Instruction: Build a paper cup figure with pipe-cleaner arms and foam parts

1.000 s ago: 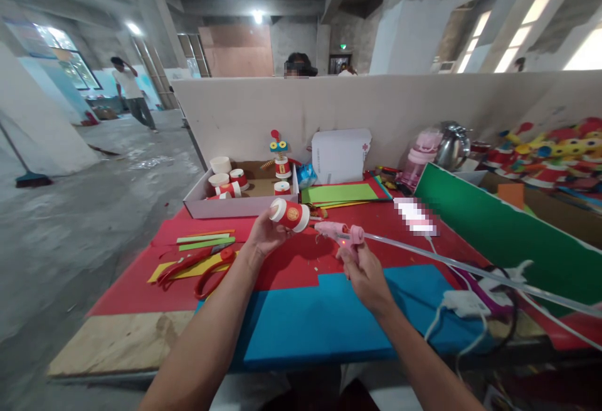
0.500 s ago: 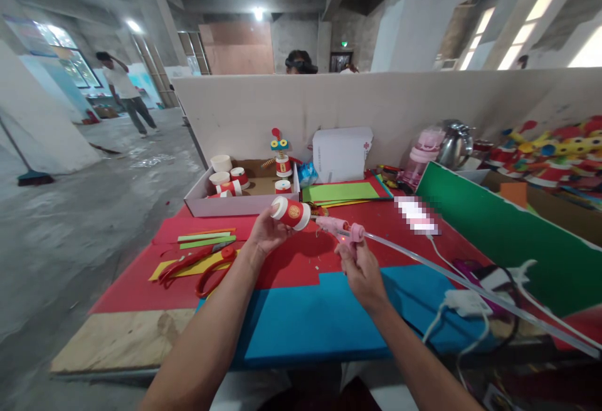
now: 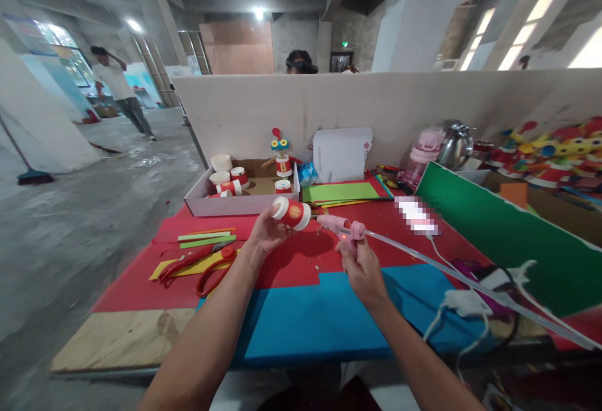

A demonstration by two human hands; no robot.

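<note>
Red-and-white, the paper cup (image 3: 294,213) tilts above the red sheet (image 3: 286,266) in the head view, fingers of the left hand (image 3: 268,234) pinching its left end; the right hand (image 3: 364,273) wraps the pink glue gun (image 3: 337,226), nozzle (image 3: 314,217) by the cup's right end, contact unclear; best keep both steady and squeeze lightly

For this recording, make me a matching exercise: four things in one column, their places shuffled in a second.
Things
1. Red-and-white paper cup
2. Pink glue gun
3. Silver kettle
4. Blue sheet

Places
A. Beside the pink bottle
B. In the right hand
C. Along the table's near edge
D. In the left hand

Pairs: 1-D, 2-B, 3-A, 4-C
</note>
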